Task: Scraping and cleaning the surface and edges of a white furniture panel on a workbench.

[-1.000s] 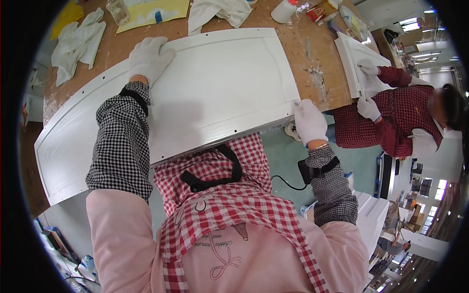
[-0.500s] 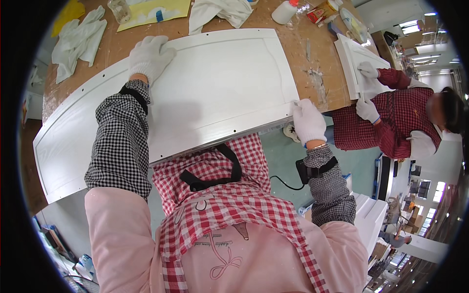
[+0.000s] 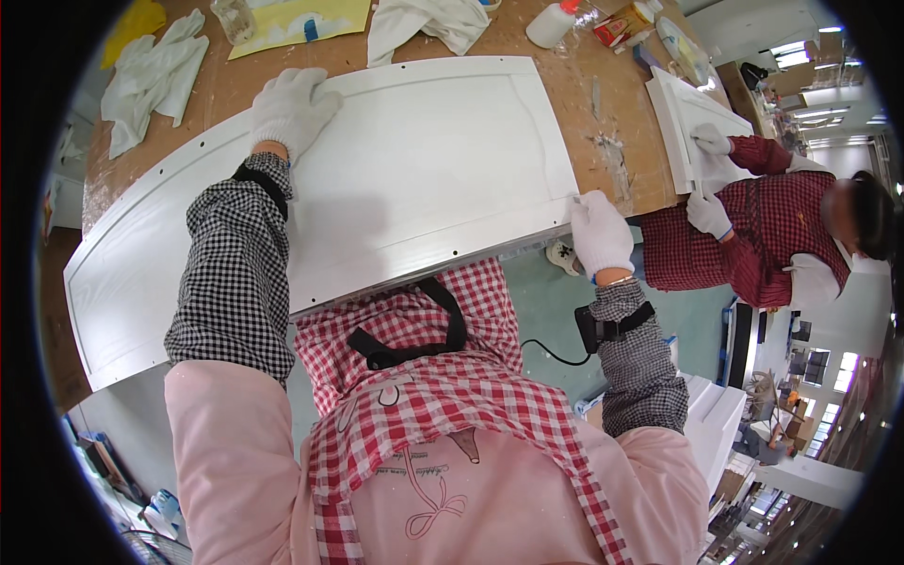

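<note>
A long white panel (image 3: 443, 160) with a raised border and small dark holes along its edges lies across the worktable in front of me. My left hand (image 3: 294, 111), in a white glove, rests on the panel's far edge, thumb apart from the fingers. At the panel's near right corner, my right hand (image 3: 601, 234), also gloved, is closed with its fingertips against the edge. What those fingers pinch, if anything, is hidden.
The brown worktable (image 3: 603, 104) carries white cloths (image 3: 155, 85), a yellow sheet (image 3: 325, 21), a clear jar (image 3: 234, 21) and a white bottle (image 3: 552, 26) with a red cap. On the right, a co-worker (image 3: 753, 212) in a checked apron handles another white panel (image 3: 697, 122).
My right hand has shifted very slightly right and stays at the panel's corner. My left hand keeps its place on the far edge. The view has moved a little.
</note>
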Available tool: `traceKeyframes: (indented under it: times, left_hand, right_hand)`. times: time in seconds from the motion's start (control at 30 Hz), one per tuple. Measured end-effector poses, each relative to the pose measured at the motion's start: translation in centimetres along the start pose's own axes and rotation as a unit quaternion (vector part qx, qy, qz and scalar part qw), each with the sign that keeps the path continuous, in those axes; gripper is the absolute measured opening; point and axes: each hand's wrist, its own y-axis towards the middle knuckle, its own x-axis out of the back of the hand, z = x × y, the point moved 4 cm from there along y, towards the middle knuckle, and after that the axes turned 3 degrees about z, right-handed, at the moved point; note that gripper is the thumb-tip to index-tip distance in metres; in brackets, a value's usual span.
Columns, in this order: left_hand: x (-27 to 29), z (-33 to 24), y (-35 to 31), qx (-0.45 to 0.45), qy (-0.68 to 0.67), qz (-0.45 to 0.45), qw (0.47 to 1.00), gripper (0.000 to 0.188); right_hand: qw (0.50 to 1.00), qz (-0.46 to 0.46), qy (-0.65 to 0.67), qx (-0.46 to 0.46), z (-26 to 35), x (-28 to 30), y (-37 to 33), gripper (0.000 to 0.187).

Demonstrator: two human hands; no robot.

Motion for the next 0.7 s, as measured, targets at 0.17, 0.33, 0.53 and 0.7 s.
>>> traceKeyframes:
  times: [0.17, 0.33, 0.53, 0.7]
  left_hand:
    - [0.1, -0.1, -0.2, 0.005, -0.001, 0.004, 1.000, 0.049]
    - [0.0, -0.2, 0.0, 0.002, -0.008, 0.002, 1.000, 0.048]
    - [-0.2, 0.1, 0.1, -0.001, 0.005, -0.005, 1.000, 0.048]
    - [0.1, -0.2, 0.0, 0.000, 0.014, -0.006, 1.000, 0.047]
  right_hand:
    - [1.000, -0.004, -0.009, 0.023, 0.8, 0.0, -0.4, 0.026]
    - [1.000, -0.014, 0.005, 0.013, 0.2, 0.0, -0.2, 0.026]
    - [0.996, 0.034, 0.014, 0.076, 3.4, -1.4, -1.7, 0.028]
    - [0.996, 0.016, -0.010, 0.091, 3.1, -1.7, -1.7, 0.027]
